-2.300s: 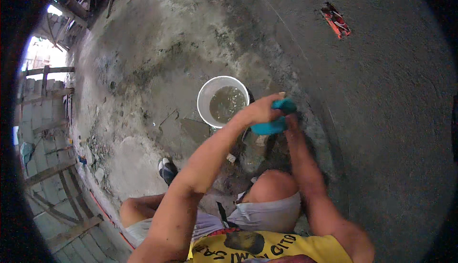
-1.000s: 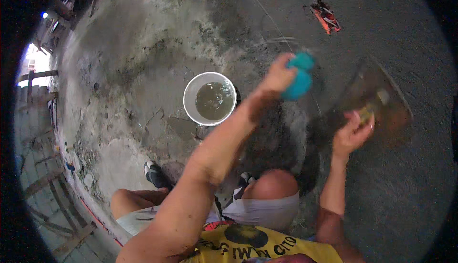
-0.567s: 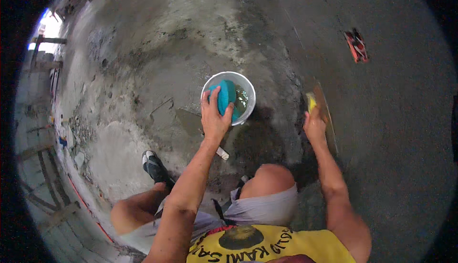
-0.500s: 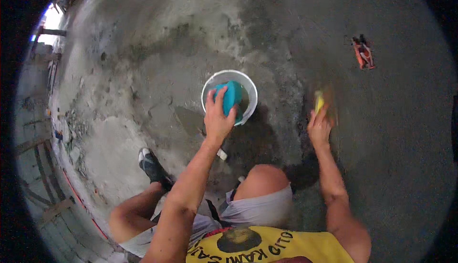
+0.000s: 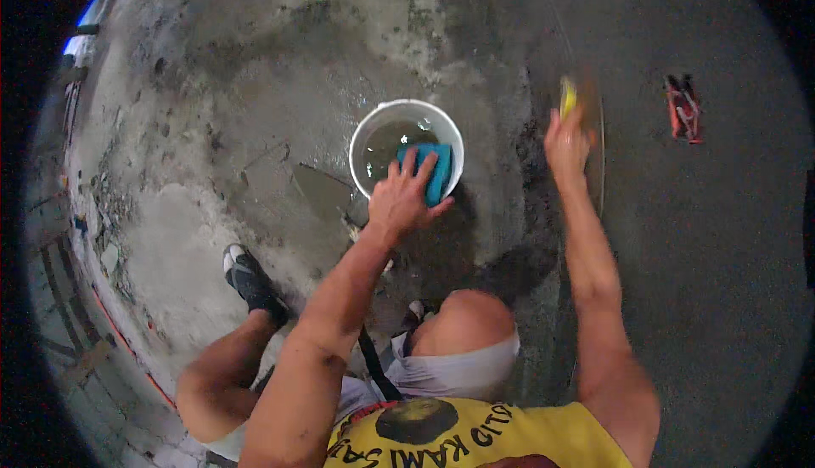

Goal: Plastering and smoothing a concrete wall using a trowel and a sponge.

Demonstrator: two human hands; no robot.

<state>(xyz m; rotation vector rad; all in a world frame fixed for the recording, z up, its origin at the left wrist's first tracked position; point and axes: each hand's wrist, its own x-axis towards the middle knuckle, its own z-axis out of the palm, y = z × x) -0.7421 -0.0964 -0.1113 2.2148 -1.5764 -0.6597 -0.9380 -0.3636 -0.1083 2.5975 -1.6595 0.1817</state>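
My left hand [image 5: 403, 194] is closed on a teal sponge [image 5: 437, 181] at the near right inside of a white bucket [image 5: 356, 155]. Greyish water [image 5: 395, 137] glints in the bucket. Farther right, my right hand [image 5: 566, 147] grips a tool with a yellow handle [image 5: 568, 98]. Motion smears the tool's orange-brown part, so its exact kind cannot be made out. Beside the bucket, on its left, lies a trowel with a flat grey blade [image 5: 321, 189]; my left forearm partly covers its handle end.
Smooth, wet-looking grey cement [image 5: 679, 281] stretches along the right. Rougher, patchy concrete [image 5: 195, 222] is on the left. A red tool with black ends [image 5: 683, 109] lies at the far right. Wooden boards [image 5: 72, 298] and a red line edge the left side. My shoe [image 5: 250, 281] rests on the rough floor.
My left hand and the sponge have shifted right and nearer within the bucket, uncovering the water. My right hand has moved the yellow-handled tool farther away.
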